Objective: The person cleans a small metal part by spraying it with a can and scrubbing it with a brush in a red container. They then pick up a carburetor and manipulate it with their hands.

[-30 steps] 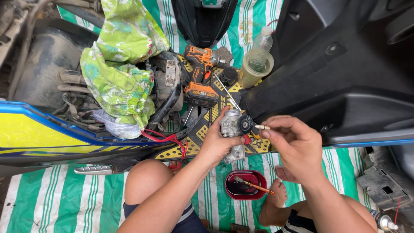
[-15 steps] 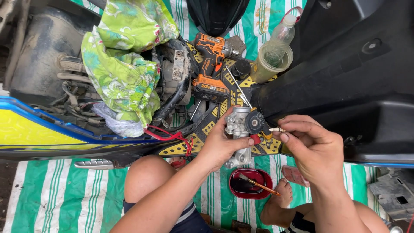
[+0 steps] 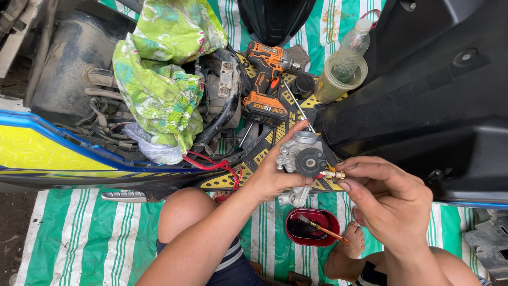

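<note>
The left hand curls in a firm grasp, thumb raised; the right hand pinches with thumb and forefinger, both forearms bare.

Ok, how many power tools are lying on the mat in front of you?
1: an orange and black cordless drill lies on the yellow patterned mat, above the left hand. Others could be hidden under the green cloth.

You work at makeshift ground-level repair spot: stripped motorbike, cordless drill, striped tarp under your knees.
</note>
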